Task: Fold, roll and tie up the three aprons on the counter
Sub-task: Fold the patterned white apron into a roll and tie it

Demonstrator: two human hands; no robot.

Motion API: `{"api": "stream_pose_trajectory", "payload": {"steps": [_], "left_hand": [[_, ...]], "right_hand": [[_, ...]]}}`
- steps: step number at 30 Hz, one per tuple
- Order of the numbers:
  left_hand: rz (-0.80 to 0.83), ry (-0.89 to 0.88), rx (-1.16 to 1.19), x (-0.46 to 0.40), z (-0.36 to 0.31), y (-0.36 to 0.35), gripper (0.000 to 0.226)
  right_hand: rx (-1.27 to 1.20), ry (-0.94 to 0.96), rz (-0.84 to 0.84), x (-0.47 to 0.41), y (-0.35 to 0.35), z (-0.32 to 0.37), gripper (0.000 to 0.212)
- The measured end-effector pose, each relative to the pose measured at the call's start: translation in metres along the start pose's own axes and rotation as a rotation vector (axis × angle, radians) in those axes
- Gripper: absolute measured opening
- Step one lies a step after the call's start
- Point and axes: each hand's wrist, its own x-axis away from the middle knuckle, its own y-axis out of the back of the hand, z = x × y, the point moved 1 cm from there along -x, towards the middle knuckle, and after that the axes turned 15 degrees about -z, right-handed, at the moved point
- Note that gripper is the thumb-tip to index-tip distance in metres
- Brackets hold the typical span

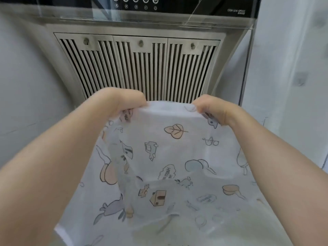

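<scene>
I have both hands raised in front of me, holding one apron (170, 157) up by its top edge. My left hand (124, 102) is curled over the upper left corner, with the cloth bunched under its fingers; my right hand (211, 110) is curled the same way over the upper right corner, so each is grasping the fabric. Between the two grips the top edge runs nearly level, with a slight rise in the middle. The apron hangs down from there toward me and spreads wider as it falls, filling the lower middle of my view between my forearms. It is thin white cloth, a little see-through, printed with outlined cartoon drawings: a leaf, a small car, a little house, balloons, rabbit-like animals, in peach and grey-blue. On the left side a vertical fold makes the print show double. Behind the apron, directly ahead, is a steel range hood (140, 68) with three slatted filter panels, and above them a dark control strip (134, 2) with a row of round buttons. Pale walls stand either side of it. I cannot see the table, which the apron hides.
</scene>
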Motion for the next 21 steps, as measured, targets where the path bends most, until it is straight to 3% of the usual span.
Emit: {"api": "stream_pose_trajectory", "payload": {"steps": [3,5,8,10,13,18,21], "left_hand": [[0.122,0.105,-0.019,0.014,-0.008,0.009,0.026],[0.145,0.047,-0.164,0.009,-0.007,-0.001,0.021],[-0.054,-0.245,-0.549,0.0,-0.001,-0.032,0.017],[-0.168,-0.286,-0.618,-0.004,0.009,-0.059,0.024],[-0.192,-0.256,-0.533,-0.009,0.029,-0.102,0.025],[-0.057,-0.37,-0.111,-0.025,0.045,-0.16,0.033],[-0.107,-0.471,-0.101,-0.054,0.042,-0.172,0.021]], "right_hand": [[-0.141,-0.068,-0.006,0.008,0.019,0.005,0.015],[-0.088,-0.082,0.051,0.009,0.025,0.005,0.023],[0.304,0.081,0.083,0.005,0.011,-0.01,0.018],[0.59,0.225,-0.074,0.001,-0.014,-0.035,0.013],[0.744,0.396,-0.356,0.013,-0.054,-0.068,0.015],[0.757,0.458,-0.344,0.005,-0.097,-0.114,0.02],[0.744,0.448,-0.329,-0.024,-0.104,-0.127,0.019]]}}
